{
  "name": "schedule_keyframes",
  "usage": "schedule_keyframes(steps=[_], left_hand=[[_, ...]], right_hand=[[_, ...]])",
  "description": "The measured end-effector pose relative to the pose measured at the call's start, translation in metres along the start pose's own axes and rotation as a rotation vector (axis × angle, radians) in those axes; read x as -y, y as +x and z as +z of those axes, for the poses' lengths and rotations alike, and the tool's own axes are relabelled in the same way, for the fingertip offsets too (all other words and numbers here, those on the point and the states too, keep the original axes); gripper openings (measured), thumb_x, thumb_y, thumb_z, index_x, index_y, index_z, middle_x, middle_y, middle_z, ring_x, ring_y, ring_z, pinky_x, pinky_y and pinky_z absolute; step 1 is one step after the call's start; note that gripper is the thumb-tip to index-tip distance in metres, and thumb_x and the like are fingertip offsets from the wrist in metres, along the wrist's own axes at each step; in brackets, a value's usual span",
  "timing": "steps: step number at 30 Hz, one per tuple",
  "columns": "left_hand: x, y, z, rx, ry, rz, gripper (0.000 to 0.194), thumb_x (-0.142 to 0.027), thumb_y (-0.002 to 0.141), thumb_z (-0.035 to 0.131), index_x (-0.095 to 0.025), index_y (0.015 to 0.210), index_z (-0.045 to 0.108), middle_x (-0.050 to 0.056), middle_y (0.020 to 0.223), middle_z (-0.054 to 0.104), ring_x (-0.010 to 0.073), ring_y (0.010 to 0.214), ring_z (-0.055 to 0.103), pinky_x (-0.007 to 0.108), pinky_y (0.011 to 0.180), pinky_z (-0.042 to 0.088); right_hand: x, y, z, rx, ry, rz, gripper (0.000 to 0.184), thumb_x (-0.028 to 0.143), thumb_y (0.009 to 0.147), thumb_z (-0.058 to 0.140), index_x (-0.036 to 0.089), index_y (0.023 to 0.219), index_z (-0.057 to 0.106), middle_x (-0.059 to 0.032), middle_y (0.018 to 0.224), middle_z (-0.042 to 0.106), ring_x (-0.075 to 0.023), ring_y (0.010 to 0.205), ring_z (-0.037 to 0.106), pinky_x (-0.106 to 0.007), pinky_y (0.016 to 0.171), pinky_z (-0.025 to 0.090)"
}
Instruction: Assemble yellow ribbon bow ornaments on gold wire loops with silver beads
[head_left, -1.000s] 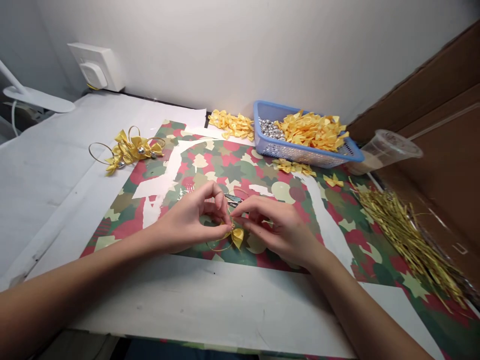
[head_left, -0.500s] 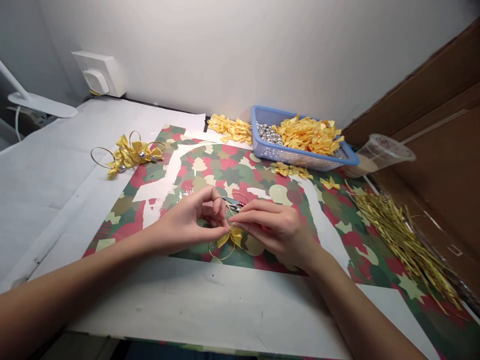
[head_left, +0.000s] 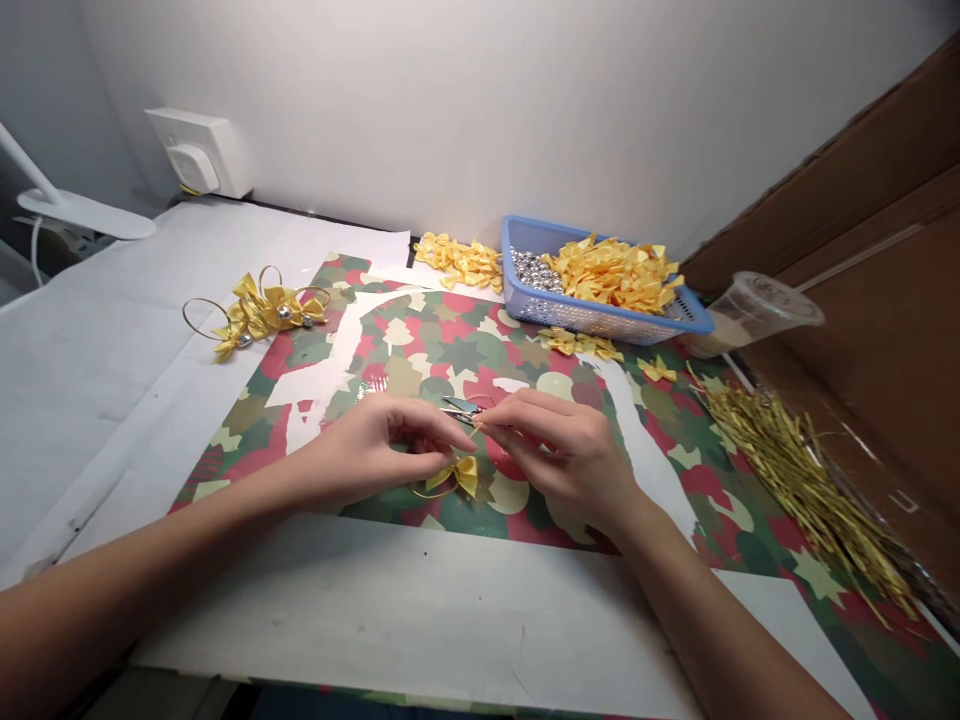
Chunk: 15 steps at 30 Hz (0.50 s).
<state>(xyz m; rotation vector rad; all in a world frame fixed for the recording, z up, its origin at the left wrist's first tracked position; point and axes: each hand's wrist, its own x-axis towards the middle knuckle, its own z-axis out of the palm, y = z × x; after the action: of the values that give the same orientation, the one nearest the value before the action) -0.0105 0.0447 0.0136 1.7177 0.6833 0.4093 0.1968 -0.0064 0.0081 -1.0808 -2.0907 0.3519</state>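
Note:
My left hand is closed, thumb and bent fingers at the top of a small yellow ribbon bow. A thin gold wire loop curves out from the bow, below my thumb. My right hand pinches a short gold wire end just above the bow, between thumb and fingertips. Behind the fingers lies a pair of small metal snips on the patterned paper, partly covered by my right hand. The exact contact of the left fingertips is partly hidden.
A blue basket holds yellow bows and silver bells. Loose bows lie beside it. Bows with bells and gold loops are grouped at left. Gold wire strips and a plastic cup stand right, near cardboard.
My left fingers have spread a little from their pinch and reach over the bow. My right fingertips have moved slightly up and right with the wire end. The bow has turned.

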Motion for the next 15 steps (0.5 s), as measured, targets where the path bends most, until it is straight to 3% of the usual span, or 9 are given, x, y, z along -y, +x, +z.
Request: schedule_keyframes(steps=[5,9,15], left_hand=[[0.0,0.0,-0.001,-0.028,0.027,0.038,0.023,-0.015,0.078,0.059,-0.018,0.097,0.072,0.006,0.099,0.071,0.0144,0.081,0.064,0.024,0.068,0.051],[0.001,0.0,-0.003,-0.071,0.042,0.025,0.024,-0.018,0.079,0.061,-0.019,0.1,0.072,0.005,0.098,0.07,0.014,0.081,0.063,0.023,0.066,0.052],[-0.001,0.001,-0.007,-0.158,-0.018,0.006,0.025,-0.022,0.077,0.065,-0.017,0.101,0.071,0.007,0.098,0.068,0.0143,0.081,0.064,0.026,0.071,0.055]], right_hand=[[-0.005,0.001,-0.011,0.047,-0.065,0.201,0.006,0.022,0.088,0.057,0.021,0.093,0.058,-0.0036,0.087,0.064,-0.012,0.06,0.054,-0.025,0.054,0.043],[-0.013,0.001,-0.025,0.208,-0.13,0.389,0.019,0.039,0.084,0.062,0.021,0.086,0.055,-0.0021,0.084,0.061,-0.0131,0.06,0.052,-0.027,0.055,0.042],[-0.015,0.005,-0.028,0.364,-0.051,0.517,0.02,0.041,0.084,0.059,0.022,0.08,0.057,-0.0022,0.081,0.061,-0.0159,0.069,0.055,-0.028,0.06,0.043]])
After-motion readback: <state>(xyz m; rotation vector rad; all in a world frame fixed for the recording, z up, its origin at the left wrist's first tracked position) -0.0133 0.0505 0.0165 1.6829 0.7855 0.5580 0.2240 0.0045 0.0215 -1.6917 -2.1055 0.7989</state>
